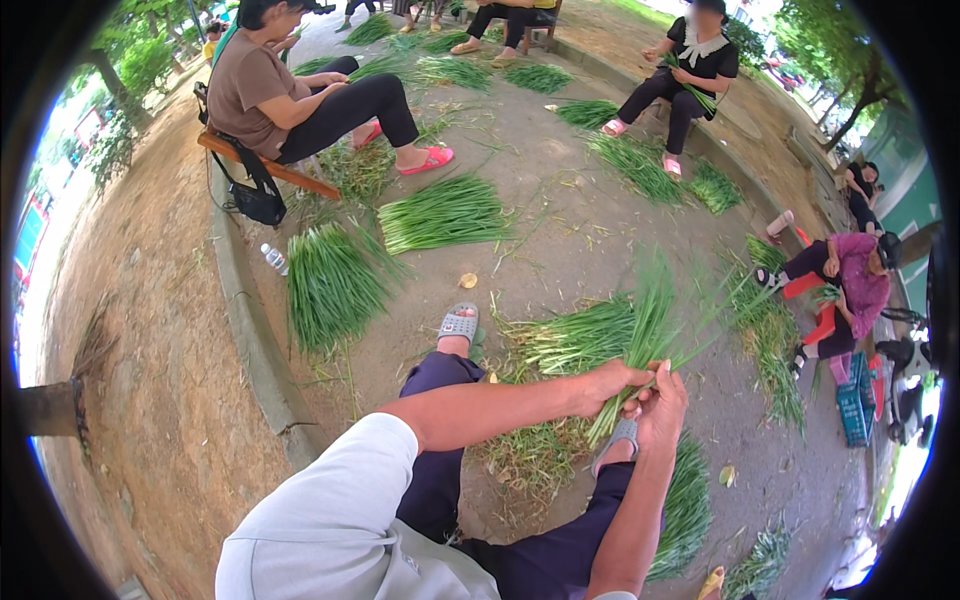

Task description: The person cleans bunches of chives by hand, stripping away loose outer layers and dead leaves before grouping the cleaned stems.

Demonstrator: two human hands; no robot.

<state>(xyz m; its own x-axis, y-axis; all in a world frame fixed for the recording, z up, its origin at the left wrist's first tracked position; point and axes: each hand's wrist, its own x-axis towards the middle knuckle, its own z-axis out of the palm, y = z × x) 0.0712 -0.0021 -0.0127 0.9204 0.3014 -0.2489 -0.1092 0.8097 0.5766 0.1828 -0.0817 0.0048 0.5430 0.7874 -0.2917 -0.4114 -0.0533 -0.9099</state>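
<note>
My left hand (613, 384) is closed around the lower part of a bunch of garlic chives (651, 319), above my right foot. The pale stalk ends stick out below the fist, and the green leaves fan up and away. My right hand (663, 405) is against the bunch on its right side, with thumb and fingertips pinching some leaves. A few loose leaves trail off to the right. Just beyond my hands lies a flat pile of chives (574, 337). Yellowed trimmings (536, 457) litter the ground between my feet.
Chive heaps lie ahead-left (334, 289), further ahead (442, 214) and beside my right leg (682, 510). A water bottle (274, 259) stands near the concrete kerb (251, 360). Several seated people are around, one on a wooden chair (270, 166). A green crate (855, 405) is at right.
</note>
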